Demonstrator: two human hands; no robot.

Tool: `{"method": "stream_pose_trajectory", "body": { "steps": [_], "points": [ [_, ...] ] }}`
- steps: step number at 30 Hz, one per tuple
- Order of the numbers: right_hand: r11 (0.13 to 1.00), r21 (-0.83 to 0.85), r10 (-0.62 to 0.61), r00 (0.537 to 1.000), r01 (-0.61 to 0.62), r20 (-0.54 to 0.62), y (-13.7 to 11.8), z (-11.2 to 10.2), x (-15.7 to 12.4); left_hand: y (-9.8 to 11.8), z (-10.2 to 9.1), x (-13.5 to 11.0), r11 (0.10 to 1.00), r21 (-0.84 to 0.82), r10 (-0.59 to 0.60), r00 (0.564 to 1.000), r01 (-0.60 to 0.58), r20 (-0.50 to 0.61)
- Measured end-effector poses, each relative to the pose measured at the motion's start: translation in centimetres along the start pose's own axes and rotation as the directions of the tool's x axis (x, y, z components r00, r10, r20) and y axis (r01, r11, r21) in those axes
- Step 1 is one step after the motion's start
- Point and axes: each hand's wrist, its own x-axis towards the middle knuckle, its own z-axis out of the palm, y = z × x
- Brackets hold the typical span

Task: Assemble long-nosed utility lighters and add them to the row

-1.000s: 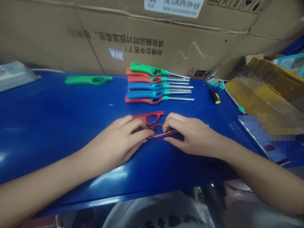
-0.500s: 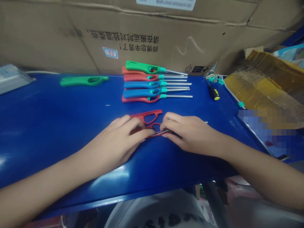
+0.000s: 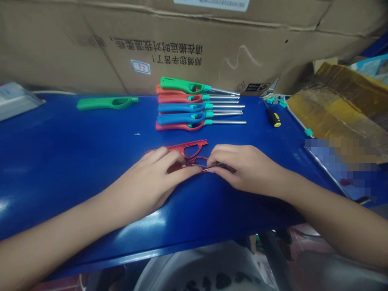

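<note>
Evidently both hands meet over a red shell half [image 3: 198, 162] that lies flat on the blue bench [image 3: 60, 153], near its front edge. The left hand [image 3: 151, 178] has its grip closed on the shell's left part, fingers laid over it and pinning it down. The right hand [image 3: 242, 167] pinches a thin metal piece [image 3: 222, 165] at the shell's right end with its fingertips. How that piece sits inside the shell is hidden by the fingers. A second red shell half [image 3: 189, 146] lies just behind, almost touching the left fingertips. A row of finished lighters [image 3: 188, 107] sits further back, with a green shell [image 3: 104, 102] off to the left and a screwdriver [image 3: 273, 118] to the right. The likely trouble is the thin piece springing or skidding out of the shell if the right pinch slackens, since it is slim and the bench looks glossy. Uneven pressure from the left fingers could tip the shell. A sideways nudge might also push the spare half into the row behind.
</note>
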Motion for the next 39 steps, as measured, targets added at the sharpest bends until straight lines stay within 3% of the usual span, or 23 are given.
{"method": "stream_pose_trajectory", "body": {
  "steps": [6,11,15,25,32,39],
  "points": [
    [0.999,0.009,-0.043,0.999,0.043,-0.007,0.2,0.1,0.0,0.0,0.0,-0.1,0.998,0.045,0.033,0.999,-0.032,-0.014],
    [1.0,0.007,-0.002,0.999,0.002,-0.044,0.2,0.2,0.0,0.0,0.2,-0.1,0.997,0.068,0.039,0.999,-0.039,-0.005],
    [0.998,0.009,-0.064,0.997,0.064,0.03,0.3,-0.3,-0.1,0.0,0.3,-0.1,0.998,0.063,0.011,1.0,-0.011,-0.001],
    [0.943,-0.278,-0.163,0.983,0.181,0.086,0.4,-0.2,-0.3,0.1,0.2,0.1,0.996,0.085,0.015,1.0,-0.015,-0.001],
    [0.986,-0.144,-0.08,0.995,0.087,0.051,-0.4,-0.3,-0.5,0.1,0.3,0.0,0.999,0.039,-0.003,1.0,0.003,0.003],
    [0.991,-0.115,-0.074,0.997,0.074,0.0,-0.4,0.6,-0.1,0.0,0.4,-0.1,0.999,-0.005,-0.034,0.999,0.034,0.006]
  ]
}}
